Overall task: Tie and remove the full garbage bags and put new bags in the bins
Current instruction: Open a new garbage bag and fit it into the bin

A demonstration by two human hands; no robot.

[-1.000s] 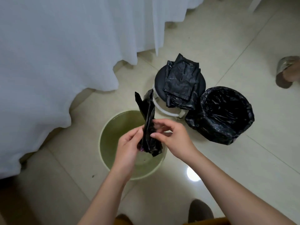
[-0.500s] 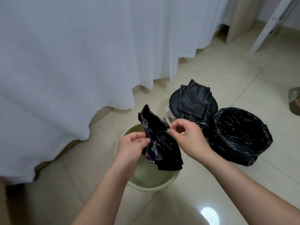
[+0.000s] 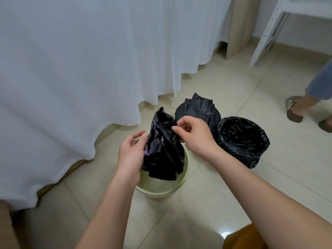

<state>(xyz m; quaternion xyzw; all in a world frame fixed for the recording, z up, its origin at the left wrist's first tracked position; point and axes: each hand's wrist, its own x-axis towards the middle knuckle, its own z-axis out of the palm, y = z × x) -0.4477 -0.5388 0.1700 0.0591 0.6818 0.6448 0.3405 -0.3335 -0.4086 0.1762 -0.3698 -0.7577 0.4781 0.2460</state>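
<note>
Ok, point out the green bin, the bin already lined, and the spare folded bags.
green bin [image 3: 162, 192]: head view, on its near rim.
lined bin [image 3: 251, 155]: head view, on its bag-covered outer wall.
folded bags [image 3: 200, 107]: head view, on the top of the stack.

Perhaps a home (curtains [image 3: 89, 69], tiles [image 3: 233, 105])

No text, label, brand, number or sign can be read anywhere in the view.
</note>
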